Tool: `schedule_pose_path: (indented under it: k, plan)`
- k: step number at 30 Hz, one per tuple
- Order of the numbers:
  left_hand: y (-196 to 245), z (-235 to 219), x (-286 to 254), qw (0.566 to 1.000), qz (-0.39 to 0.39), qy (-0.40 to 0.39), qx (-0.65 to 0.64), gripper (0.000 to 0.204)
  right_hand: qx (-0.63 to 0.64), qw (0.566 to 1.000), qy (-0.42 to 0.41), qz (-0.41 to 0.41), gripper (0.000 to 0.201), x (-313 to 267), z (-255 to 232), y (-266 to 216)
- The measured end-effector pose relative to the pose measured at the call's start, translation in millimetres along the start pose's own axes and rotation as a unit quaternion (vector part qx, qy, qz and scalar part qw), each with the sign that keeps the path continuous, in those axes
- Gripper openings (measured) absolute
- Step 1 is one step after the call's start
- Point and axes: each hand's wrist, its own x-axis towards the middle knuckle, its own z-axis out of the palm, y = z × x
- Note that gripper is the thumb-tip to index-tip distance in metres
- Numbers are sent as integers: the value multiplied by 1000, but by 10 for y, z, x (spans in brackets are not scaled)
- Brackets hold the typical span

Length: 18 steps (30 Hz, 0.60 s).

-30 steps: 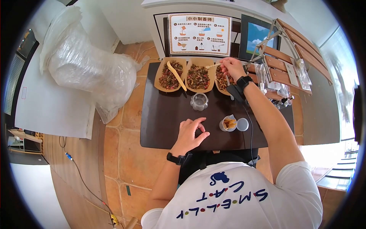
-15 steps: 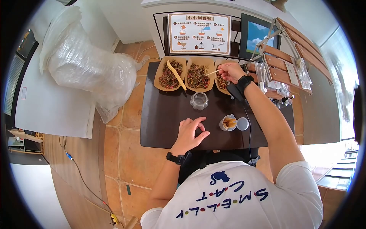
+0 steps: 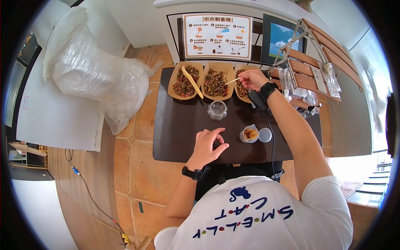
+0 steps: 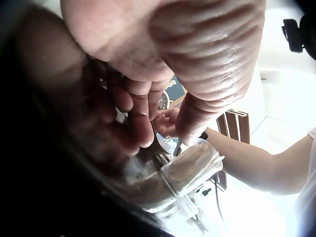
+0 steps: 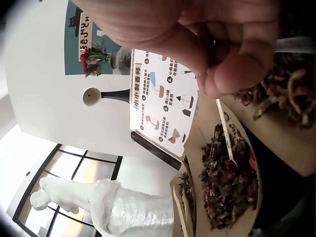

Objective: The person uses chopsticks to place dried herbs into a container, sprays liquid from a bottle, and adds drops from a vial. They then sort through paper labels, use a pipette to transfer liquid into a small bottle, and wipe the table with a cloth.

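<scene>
My right hand (image 3: 253,80) pinches a thin pale stick (image 3: 232,81) above the paper trays. In the right wrist view the tip of the stick (image 5: 226,134) touches the dried petals and leaves (image 5: 228,185) in the middle tray (image 3: 218,96). The right tray (image 3: 241,67) lies partly beneath that hand. My left hand (image 3: 207,144) rests near the table's front edge, fingers loosely bent and holding nothing; in the left wrist view its fingers (image 4: 140,129) hang relaxed. A clear scalloped jar (image 3: 217,110) stands between the left hand and the middle tray.
The left tray (image 3: 171,89) carries wooden tongs (image 3: 192,82). A cup with yellowish pieces (image 3: 250,134) stands beside a round white lid or cup (image 3: 265,135). Behind the trays is a printed sheet (image 3: 217,36); a slatted wooden rack (image 3: 306,71) is at the right, a cable (image 3: 274,154) below it.
My right hand has turned slightly, and the stick's tip has swung from over the right tray down and left to the middle tray. The left hand has stayed in place.
</scene>
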Motion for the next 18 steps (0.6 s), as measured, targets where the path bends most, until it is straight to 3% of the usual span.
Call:
schedule_pose_path:
  k: [18]
  plan:
    - [-15,14,-6,1000,4,5,5,50,49,999,10,18,14,8,-55,66]
